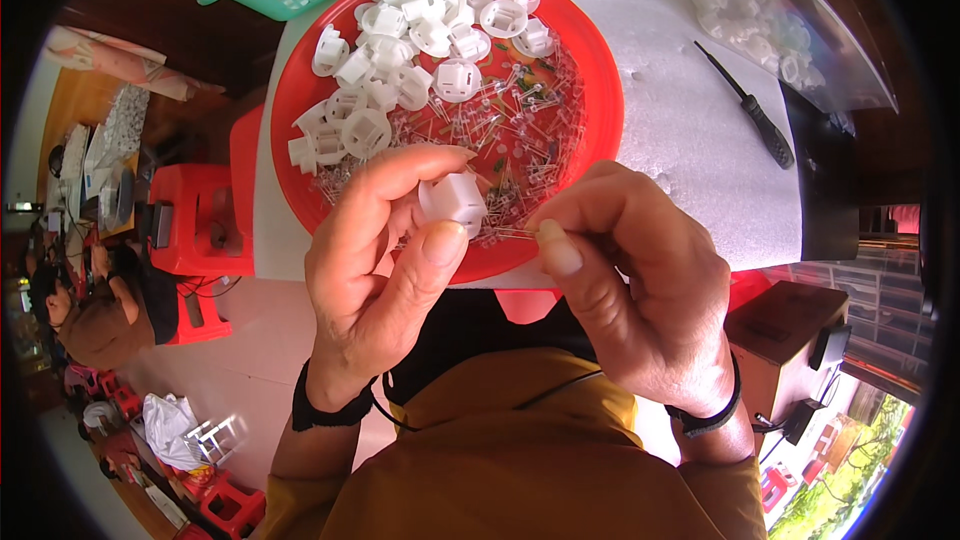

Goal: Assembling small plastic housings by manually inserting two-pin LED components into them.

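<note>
The left grip (365, 265) holds a white plastic piece (453, 202) between thumb and fingers. Just beside it, the right grip (645, 275) pinches thin wire leads (515, 232). Beneath and beyond both, a red tray (605, 90) carries white pieces (400, 30) and clear components (480, 120).

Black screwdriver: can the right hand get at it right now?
Probably yes: only white sheet shows between the right hand and the screwdriver. The hand pinches thin wire leads, though, so likely must release them first.
</note>
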`<state>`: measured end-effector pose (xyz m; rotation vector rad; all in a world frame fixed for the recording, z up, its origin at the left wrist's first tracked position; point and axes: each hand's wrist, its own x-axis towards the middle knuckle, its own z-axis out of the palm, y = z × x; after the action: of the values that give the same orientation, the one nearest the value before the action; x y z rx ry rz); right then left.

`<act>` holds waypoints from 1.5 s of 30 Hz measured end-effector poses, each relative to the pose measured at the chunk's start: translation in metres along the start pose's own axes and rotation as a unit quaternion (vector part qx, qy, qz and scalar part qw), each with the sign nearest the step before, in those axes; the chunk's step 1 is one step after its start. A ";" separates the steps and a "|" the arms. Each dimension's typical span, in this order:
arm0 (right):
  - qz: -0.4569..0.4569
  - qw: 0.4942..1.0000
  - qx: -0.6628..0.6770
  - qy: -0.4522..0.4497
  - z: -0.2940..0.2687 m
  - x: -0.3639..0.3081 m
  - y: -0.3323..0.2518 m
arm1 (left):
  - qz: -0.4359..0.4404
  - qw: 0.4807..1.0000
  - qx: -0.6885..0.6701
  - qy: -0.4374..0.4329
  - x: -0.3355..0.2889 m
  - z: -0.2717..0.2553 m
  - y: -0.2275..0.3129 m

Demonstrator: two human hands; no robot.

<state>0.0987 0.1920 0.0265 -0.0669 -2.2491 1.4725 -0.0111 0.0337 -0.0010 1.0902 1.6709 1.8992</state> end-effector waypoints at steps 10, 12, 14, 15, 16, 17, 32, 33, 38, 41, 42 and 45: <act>-0.029 0.994 0.106 -0.016 0.014 0.000 0.000 | 0.024 0.999 0.028 0.039 0.002 0.009 -0.003; -0.043 0.995 0.092 -0.021 0.018 0.000 0.002 | 0.023 0.998 0.042 0.032 0.001 0.007 -0.002; -0.007 0.995 0.102 -0.019 0.018 -0.001 -0.001 | 0.022 0.998 0.056 0.026 0.001 0.006 -0.002; -0.007 0.996 0.092 -0.013 0.018 -0.002 0.000 | 0.017 0.998 0.056 0.027 0.001 0.006 -0.002; -0.007 0.997 0.083 -0.008 0.018 -0.002 0.001 | 0.012 0.998 0.056 0.029 0.001 0.006 -0.002; -0.007 0.997 0.082 -0.008 0.017 -0.001 0.001 | 0.012 0.998 0.054 0.029 0.002 0.006 -0.002; 0.028 0.995 0.099 0.003 0.018 -0.005 0.004 | 0.019 0.999 0.013 0.041 -0.001 0.006 -0.005; 0.027 0.994 0.103 0.006 0.019 -0.006 0.004 | 0.022 0.999 0.021 0.044 -0.002 0.006 -0.005; 0.020 0.994 0.104 0.012 0.023 -0.008 0.001 | 0.046 0.995 0.069 0.048 -0.001 0.007 -0.007; 0.018 0.996 0.089 0.007 0.025 -0.009 -0.002 | 0.060 0.994 0.071 0.054 -0.002 0.006 -0.005; 0.009 0.996 0.086 0.006 0.025 -0.009 -0.001 | 0.059 0.995 0.068 0.049 -0.002 0.006 -0.006; 0.004 0.997 0.080 -0.001 0.026 -0.009 -0.002 | 0.059 0.995 0.063 0.048 -0.001 0.007 -0.007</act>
<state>0.0972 0.1668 0.0164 -0.0235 -2.1261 1.6518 -0.0072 0.0392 -0.0080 1.1865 1.8375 1.9695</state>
